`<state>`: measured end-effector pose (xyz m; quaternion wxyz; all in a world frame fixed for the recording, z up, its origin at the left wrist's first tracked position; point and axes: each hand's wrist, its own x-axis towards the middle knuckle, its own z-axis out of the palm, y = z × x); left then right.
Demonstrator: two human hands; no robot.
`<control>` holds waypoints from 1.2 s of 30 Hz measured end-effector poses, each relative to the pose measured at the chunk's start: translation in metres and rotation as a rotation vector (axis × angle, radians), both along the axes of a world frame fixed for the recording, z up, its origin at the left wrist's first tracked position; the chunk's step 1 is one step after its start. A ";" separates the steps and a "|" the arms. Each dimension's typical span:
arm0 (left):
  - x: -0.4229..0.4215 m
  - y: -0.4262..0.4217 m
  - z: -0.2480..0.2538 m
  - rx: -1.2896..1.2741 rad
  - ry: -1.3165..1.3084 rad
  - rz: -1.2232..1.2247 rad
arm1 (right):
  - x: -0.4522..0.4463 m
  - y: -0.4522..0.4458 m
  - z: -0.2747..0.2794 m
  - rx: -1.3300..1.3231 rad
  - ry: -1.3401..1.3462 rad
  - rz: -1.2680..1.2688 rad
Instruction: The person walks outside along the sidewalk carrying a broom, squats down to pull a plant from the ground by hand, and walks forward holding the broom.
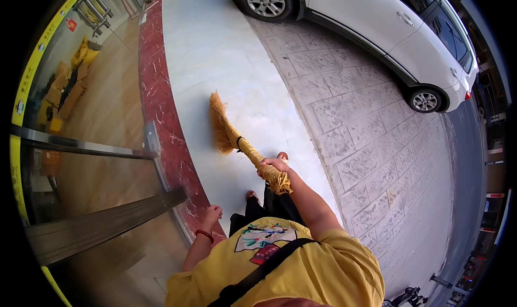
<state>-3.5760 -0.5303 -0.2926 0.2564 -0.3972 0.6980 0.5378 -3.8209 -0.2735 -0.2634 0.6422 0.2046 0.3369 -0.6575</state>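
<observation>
A straw broom [249, 150] with a wrapped yellow handle slants across the pale tiled strip. Its bristles, at the upper left end, are against or just above the tiles; I cannot tell which. My right hand [276, 165] wraps round the handle near its frayed lower end. Off to the left, my left hand [214, 214] hangs beside my body, fingers curled in with nothing visible in them. A red bracelet [204, 235] circles that wrist, close to the dark red stone border.
Left of the red stone border [156, 72] stand glass doors with a metal bar [97, 145]; cardboard boxes [64, 91] lie behind the glass. A white car [366, 21] is parked at upper right on grey paving [366, 134]. My feet stand on the pale tiles [247, 102].
</observation>
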 end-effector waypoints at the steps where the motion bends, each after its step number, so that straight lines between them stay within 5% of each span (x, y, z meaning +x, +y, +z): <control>1: -0.003 0.005 -0.020 0.064 -0.008 -0.001 | -0.008 0.009 -0.004 -0.043 -0.022 -0.014; 4: -0.023 0.027 -0.021 0.086 -0.007 -0.146 | -0.023 0.068 -0.007 -0.117 0.008 -0.176; 6: -0.027 0.031 -0.056 -0.077 0.029 -0.452 | -0.029 0.115 0.021 -0.029 0.038 -0.334; 9: -0.073 0.038 -0.018 -0.137 -0.108 -0.621 | -0.036 0.183 0.052 0.119 0.095 -0.482; 13: -0.160 0.043 0.016 -0.107 -0.225 -0.671 | -0.064 0.250 0.052 0.202 0.087 -0.615; 17: -0.244 0.038 -0.023 0.004 -0.162 -0.334 | -0.125 0.268 0.059 0.287 0.042 -0.634; 22: -0.366 0.094 0.006 0.156 -0.101 -0.184 | -0.221 0.255 0.069 0.337 0.205 -0.690; 28: -0.446 0.108 -0.019 0.191 -0.135 -0.428 | -0.350 0.227 0.037 0.145 0.245 -0.727; 30: -0.484 0.107 -0.010 -0.052 -0.080 -0.821 | -0.399 0.218 0.013 0.120 0.250 -0.736; 34: -0.563 0.081 -0.004 -0.123 -0.253 -0.922 | -0.470 0.205 -0.031 0.152 0.150 -0.745; 36: -0.595 0.056 -0.019 -0.087 -0.301 -0.618 | -0.481 0.219 -0.023 0.134 0.118 -0.800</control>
